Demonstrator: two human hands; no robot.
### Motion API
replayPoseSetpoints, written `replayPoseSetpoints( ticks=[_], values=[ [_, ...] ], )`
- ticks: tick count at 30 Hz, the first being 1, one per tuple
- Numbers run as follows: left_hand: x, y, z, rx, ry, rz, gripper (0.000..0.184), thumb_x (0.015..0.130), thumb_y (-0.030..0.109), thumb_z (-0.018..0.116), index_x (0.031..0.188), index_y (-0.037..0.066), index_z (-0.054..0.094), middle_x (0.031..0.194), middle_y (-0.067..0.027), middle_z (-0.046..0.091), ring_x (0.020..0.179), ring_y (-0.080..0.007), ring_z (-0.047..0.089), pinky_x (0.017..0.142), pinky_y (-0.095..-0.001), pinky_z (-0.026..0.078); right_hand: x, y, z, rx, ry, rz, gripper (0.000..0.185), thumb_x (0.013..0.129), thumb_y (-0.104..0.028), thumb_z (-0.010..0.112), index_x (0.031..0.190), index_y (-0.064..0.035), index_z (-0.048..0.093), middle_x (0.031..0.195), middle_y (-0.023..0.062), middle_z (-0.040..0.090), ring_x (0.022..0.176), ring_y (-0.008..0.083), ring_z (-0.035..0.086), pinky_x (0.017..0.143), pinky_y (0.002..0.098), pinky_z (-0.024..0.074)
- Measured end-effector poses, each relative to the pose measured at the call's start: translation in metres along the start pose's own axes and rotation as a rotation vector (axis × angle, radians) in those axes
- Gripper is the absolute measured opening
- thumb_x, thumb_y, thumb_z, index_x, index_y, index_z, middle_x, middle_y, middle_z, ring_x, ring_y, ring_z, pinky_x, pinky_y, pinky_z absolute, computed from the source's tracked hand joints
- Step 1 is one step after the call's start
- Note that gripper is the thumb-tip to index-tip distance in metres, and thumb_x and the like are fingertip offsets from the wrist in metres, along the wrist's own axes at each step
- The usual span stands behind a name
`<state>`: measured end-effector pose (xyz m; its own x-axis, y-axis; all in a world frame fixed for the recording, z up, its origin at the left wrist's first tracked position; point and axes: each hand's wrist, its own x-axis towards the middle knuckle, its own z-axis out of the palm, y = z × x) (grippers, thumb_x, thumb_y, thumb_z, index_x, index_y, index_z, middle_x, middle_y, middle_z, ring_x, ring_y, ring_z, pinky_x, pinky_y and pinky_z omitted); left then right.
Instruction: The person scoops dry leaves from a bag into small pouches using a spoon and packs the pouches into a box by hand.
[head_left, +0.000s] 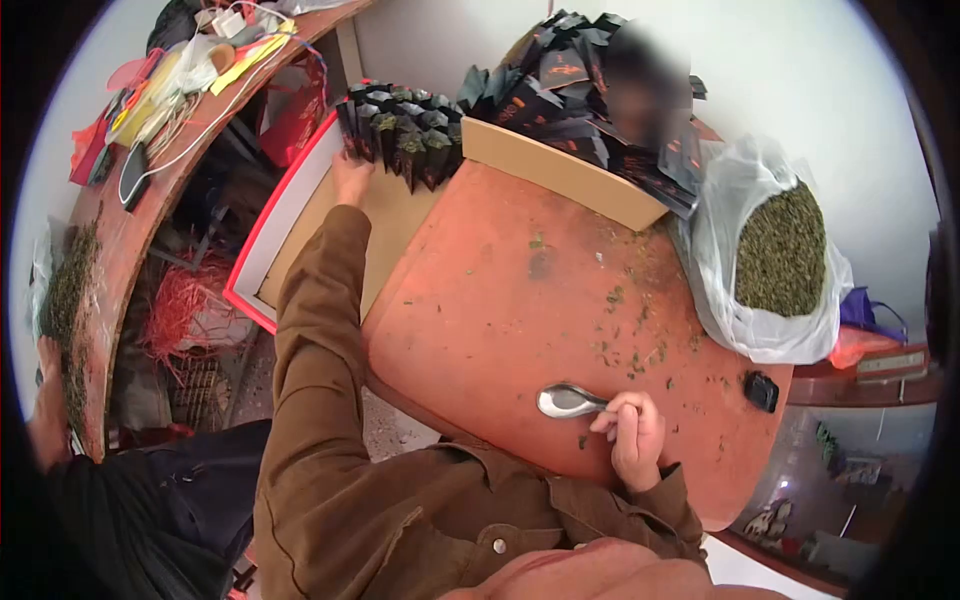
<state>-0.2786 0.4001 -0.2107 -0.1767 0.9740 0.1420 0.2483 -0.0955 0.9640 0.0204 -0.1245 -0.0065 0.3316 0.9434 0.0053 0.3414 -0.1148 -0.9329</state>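
Head view: The right hand (633, 435) holds a metal spoon (568, 401) by its handle, fingers closed, over the near side of the bench (480, 300). The left hand (352, 180) is inside the tray (400, 215), at the left end of the standing pouches (412, 142); its fingertips are obscured, so their grip cannot be told. These occupy the tray's far part.

Progress: greenish matter at several mouths suggests filling is done there; sealing appears undone.

Remaining: the plastic bag (712, 290) at right holds ample dried leaf (782, 250). For the piled pouches (565, 68) behind the cardboard wall (560, 172), fill state cannot be told.
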Motion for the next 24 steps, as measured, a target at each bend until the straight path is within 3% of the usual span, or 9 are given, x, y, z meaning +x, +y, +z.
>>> replayPoseSetpoints(
  ticks=[1,4,7,13,14,17,19,21,24],
  values=[
    [-0.002,-0.002,-0.006,-0.002,-0.045,-0.072,0.077,0.072,0.008,0.074,0.141,-0.002,0.039,0.135,-0.0188,0.051,0.109,-0.0273,0.059,0.088,-0.0371,0.050,0.001,0.002,0.001,0.017,-0.015,-0.002,0.022,0.104,-0.012,0.041,0.095,0.0004,0.057,0.072,0.0071,0.068,0.060,0.0091,0.059,0.058,0.0257,0.0511],
    [-0.009,0.006,-0.006,-0.049,0.036,-0.166,0.063,0.071,0.002,0.073,0.129,-0.001,0.050,0.121,-0.0143,0.060,0.108,-0.0241,0.060,0.086,-0.0372,0.051,0.001,0.004,0.003,0.045,-0.013,-0.026,0.021,0.105,-0.012,0.042,0.097,-0.0001,0.058,0.073,0.0071,0.068,0.064,0.0099,0.062,0.061,0.0257,0.0521],
    [-0.035,0.051,-0.017,-0.122,-0.099,-0.186,0.074,0.079,0.008,0.071,0.144,0.002,0.036,0.139,-0.0185,0.048,0.108,-0.0262,0.059,0.082,-0.0391,0.052,0.001,0.005,0.003,0.046,-0.025,-0.050,0.022,0.105,-0.013,0.042,0.099,0.0004,0.059,0.073,0.0068,0.068,0.066,0.0104,0.063,0.063,0.0257,0.0526],
    [-0.073,0.151,-0.012,-0.267,-0.210,0.013,0.067,0.081,0.004,0.069,0.142,0.003,0.040,0.138,-0.0176,0.050,0.111,-0.0247,0.058,0.085,-0.0357,0.052,0.008,0.005,-0.002,0.071,-0.078,-0.105,0.022,0.105,-0.017,0.044,0.099,0.0001,0.058,0.072,0.0060,0.067,0.065,0.0119,0.064,0.063,0.0259,0.0526],
    [-0.079,0.165,-0.008,-0.282,-0.172,0.085,0.062,0.079,0.002,0.070,0.136,0.004,0.047,0.131,-0.0154,0.055,0.104,-0.0224,0.060,0.077,-0.0322,0.054,0.010,0.005,-0.004,0.075,-0.100,-0.111,0.024,0.106,-0.019,0.045,0.099,-0.0004,0.057,0.072,0.0056,0.066,0.065,0.0117,0.063,0.062,0.0255,0.0521],
    [-0.095,0.210,0.009,-0.065,-0.158,0.528,0.059,0.079,0.002,0.069,0.134,0.004,0.049,0.131,-0.0153,0.055,0.108,-0.0238,0.059,0.081,-0.0340,0.054,0.018,0.006,-0.020,0.104,-0.198,-0.072,0.025,0.106,-0.021,0.044,0.099,-0.0010,0.057,0.072,0.0055,0.066,0.065,0.0106,0.062,0.062,0.0254,0.0516],
    [-0.140,0.272,0.020,-0.008,-0.223,0.602,0.059,0.076,0.003,0.073,0.131,0.006,0.053,0.125,-0.0141,0.057,0.115,-0.0285,0.057,0.093,-0.0386,0.050,0.018,0.009,-0.033,0.111,-0.189,-0.077,0.025,0.106,-0.022,0.044,0.098,-0.0013,0.057,0.072,0.0054,0.065,0.064,0.0102,0.062,0.061,0.0252,0.0514],
    [-0.155,0.301,0.038,0.188,-0.264,0.907,0.060,0.073,0.007,0.075,0.129,0.006,0.054,0.124,-0.0156,0.057,0.117,-0.0355,0.055,0.100,-0.0428,0.045,0.017,0.015,-0.039,0.130,-0.186,-0.103,0.026,0.106,-0.022,0.044,0.098,-0.0016,0.058,0.071,0.0054,0.065,0.064,0.0104,0.062,0.060,0.0255,0.0512],
    [-0.185,0.339,0.071,0.347,-0.356,1.072,0.060,0.072,0.014,0.077,0.129,0.010,0.055,0.125,-0.0153,0.057,0.119,-0.0386,0.051,0.102,-0.0454,0.042,0.016,0.026,-0.039,0.155,-0.198,-0.179,0.025,0.106,-0.021,0.045,0.098,-0.0016,0.058,0.069,0.0057,0.065,0.063,0.0120,0.062,0.060,0.0269,0.0509]
  ],
)
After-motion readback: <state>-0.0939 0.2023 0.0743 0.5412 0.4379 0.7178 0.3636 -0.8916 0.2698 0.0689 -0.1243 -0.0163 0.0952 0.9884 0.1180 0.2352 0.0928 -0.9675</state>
